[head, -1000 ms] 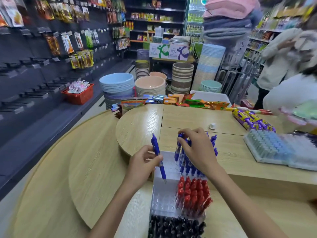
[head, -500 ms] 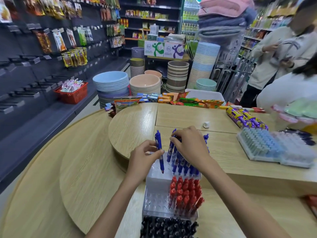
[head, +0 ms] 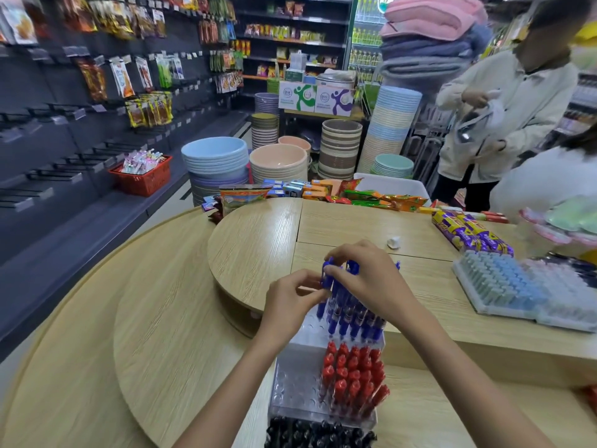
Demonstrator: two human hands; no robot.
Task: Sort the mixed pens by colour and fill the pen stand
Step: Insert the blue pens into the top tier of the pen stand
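Pen stand (head: 292,388): one, clear, tiered, on the wooden table (head: 168,318). It holds three colour blocks: blue pens (head: 353,316) on the far tier, red pens (head: 352,373) in the middle, about twenty, and black pens (head: 318,434) nearest. Blue and black are too packed to count. Left hand (head: 289,307) pinches one blue pen (head: 327,279) by its upper barrel with thumb and forefinger. Right hand (head: 371,282) has fingers curled on its top end. Both forearms reach in from below and the hands meet over the blue block.
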